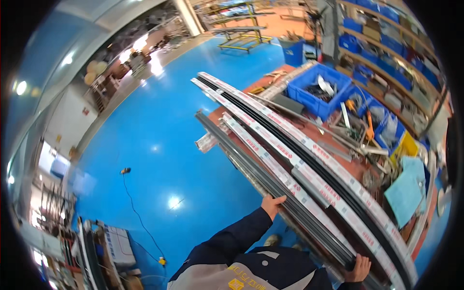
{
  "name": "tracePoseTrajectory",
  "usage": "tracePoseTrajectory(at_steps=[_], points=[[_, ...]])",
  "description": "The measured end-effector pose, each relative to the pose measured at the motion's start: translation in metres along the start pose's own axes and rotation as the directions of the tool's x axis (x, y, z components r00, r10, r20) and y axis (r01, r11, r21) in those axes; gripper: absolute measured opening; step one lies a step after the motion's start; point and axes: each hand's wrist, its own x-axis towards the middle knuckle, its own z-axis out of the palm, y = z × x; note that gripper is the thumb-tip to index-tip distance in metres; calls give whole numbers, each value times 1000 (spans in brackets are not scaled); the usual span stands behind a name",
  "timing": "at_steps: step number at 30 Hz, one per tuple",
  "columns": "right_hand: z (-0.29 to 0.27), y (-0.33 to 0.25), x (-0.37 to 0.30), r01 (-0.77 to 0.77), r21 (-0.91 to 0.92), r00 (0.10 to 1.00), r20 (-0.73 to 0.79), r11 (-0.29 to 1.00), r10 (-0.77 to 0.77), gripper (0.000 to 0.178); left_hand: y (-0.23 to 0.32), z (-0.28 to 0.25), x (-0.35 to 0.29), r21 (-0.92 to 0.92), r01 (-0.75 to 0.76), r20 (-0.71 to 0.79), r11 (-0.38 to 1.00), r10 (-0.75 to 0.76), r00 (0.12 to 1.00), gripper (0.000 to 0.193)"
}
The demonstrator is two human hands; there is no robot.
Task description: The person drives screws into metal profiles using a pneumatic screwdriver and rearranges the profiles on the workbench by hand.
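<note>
Long dark grey profiles (309, 223) lie along the near edge of a workbench. My left hand (273, 205) grips their near side, its thumb over the top and its fingers partly hidden. Farther down the same profiles, at the lower right, my right hand (358, 268) has its fingers curled over them. Right beside these runs a profile wrapped in white film with red print (263, 153). Beyond it are more film-covered profiles (309, 145) with black strips between them. A short film-covered piece (206, 142) sticks out past the bench's near edge.
Blue crates (316, 108) with small parts stand along the bench's far side, near loose metal pieces and a light blue sheet (406, 191). Shelves of blue bins (386, 48) rise behind. A black cable (137, 212) lies on the blue floor (159, 125) at left.
</note>
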Motion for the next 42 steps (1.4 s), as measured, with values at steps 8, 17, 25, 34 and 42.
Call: tracePoseTrajectory(at_steps=[8,17,25,34,42], points=[[29,2,67,59,9,992,-113,998,-58,60,8,44,26,82,-122,0,989,122,992,28],[29,-51,148,-21,-12,1000,0,1000,21,77,39,46,85,170,-23,-27,985,29,999,29],[48,-117,233,-39,-27,995,92,999,41,81,110,13,168,184,6,-87,983,11,996,25],[91,-207,326,-69,185,997,-4,980,71,65,191,-41,268,183,-11,-131,983,35,991,19],[98,-235,357,-100,219,995,36,971,94,74,223,-61,294,247,33,-153,969,5,988,15]])
